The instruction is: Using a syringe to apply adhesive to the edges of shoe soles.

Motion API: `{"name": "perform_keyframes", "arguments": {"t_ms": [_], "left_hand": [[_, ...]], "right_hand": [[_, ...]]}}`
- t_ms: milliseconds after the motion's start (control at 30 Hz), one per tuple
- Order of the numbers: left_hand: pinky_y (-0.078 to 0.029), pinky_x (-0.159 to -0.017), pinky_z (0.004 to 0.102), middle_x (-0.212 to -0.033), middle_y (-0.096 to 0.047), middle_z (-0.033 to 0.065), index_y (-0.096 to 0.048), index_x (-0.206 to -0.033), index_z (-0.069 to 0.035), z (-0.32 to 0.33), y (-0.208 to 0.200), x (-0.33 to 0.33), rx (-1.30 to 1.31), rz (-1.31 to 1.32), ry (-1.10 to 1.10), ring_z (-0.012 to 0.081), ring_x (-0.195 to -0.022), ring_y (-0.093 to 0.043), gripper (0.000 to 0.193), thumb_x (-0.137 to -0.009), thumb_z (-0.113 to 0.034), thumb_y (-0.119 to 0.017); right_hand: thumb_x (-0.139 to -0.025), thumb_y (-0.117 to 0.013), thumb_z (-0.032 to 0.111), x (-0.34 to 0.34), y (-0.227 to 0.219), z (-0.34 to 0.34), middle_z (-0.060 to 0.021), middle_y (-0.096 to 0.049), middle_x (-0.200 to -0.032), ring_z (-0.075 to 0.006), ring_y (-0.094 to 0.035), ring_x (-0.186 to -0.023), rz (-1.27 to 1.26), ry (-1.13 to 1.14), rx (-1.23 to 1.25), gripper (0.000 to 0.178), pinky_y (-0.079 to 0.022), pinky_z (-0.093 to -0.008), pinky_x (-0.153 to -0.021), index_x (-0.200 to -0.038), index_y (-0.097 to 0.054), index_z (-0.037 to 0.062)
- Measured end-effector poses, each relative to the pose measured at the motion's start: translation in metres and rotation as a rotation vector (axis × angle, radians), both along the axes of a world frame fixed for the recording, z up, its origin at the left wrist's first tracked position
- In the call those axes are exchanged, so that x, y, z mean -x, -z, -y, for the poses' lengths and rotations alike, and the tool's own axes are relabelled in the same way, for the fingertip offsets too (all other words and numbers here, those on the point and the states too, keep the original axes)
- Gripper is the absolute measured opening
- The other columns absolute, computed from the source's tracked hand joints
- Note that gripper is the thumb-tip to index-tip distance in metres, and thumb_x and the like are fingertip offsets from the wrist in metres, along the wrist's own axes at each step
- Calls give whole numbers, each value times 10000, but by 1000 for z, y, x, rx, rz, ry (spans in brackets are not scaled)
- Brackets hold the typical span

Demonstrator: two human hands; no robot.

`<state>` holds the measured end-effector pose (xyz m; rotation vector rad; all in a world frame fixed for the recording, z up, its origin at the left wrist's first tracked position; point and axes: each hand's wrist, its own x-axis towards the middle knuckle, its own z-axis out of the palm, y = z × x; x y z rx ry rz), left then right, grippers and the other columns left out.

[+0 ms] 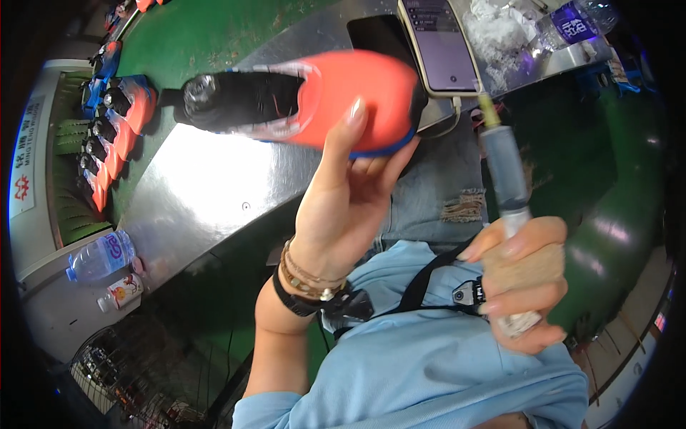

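My left hand (pixel 339 204) grips an orange-red shoe (pixel 364 96) with a black collar and a blue sole edge. Its toe points right, the thumb lies on the upper and the fingers go underneath. A syringe (pixel 506 168) is closed in my right hand (pixel 525 282), tilted up, with a yellow hub at its tip and dark liquid or plunger inside; which of these cannot be told. Pale wrapping covers the part near my fingers. Syringe tip and shoe are apart. Both are slightly blurred.
Under the shoe lies a metal tabletop (pixel 214 186). A lit phone (pixel 443 50) with a cable and a dark phone (pixel 382 36) are behind it. White fluff (pixel 500 28) and a plastic bottle (pixel 575 25) sit far right. Similar shoes (pixel 132 107) line the left; a fan (pixel 128 365) stands lower left.
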<state>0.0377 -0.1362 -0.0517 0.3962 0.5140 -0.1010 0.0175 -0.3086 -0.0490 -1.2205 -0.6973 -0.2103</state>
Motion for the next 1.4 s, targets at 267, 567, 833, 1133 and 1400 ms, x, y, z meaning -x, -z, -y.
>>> {"name": "perform_keyframes", "arguments": {"t_ms": [267,567,833,1133,1400], "left_hand": [[-419,-921,355,-1144,-543,120,-453,-1162,35,-139,39,148,-716,-161,-42,224,-1095,-506,339,-896,-174,-441],[-342,-986,345,-1240,-469,106,-324,-1305,-9,-207,-2,81,-2219,21,20,204,-1155,-448,857,-583,-38,-785],[-415,-856,379,-932,-641,88,-552,-992,-43,-182,19,45,-2329,605,-123,252,-880,-600,334,-697,-136,-677],[-398,-847,367,-906,-656,44,-569,-907,-109,-159,39,60,-2398,739,-215,215,-867,-608,175,-742,-120,-625],[-399,-850,369,-908,-655,30,-563,-904,-130,-159,40,55,-2374,737,-240,202,-877,-607,193,-730,-118,-646]], "right_hand": [[-898,-286,274,-85,17,42,-253,-531,-970,-256,-563,-820,37,346,309,432,-470,-317,-679,-775,-574,-23],[-934,-258,194,-124,56,41,-146,-540,-1047,-201,-562,-857,-303,436,125,436,-451,-280,-708,-846,-591,-73],[-906,-258,289,-97,32,43,-211,-515,-1068,-261,-527,-908,-96,471,299,504,-462,-325,-724,-843,-620,-57],[-810,-549,319,-113,32,-65,-145,-495,-1041,-220,-565,-855,292,-160,482,301,-466,-328,-765,-934,-687,82],[-792,-568,437,-116,51,-98,-155,-482,-1047,-241,-544,-858,528,-148,695,393,-460,-322,-742,-933,-690,91]]}}
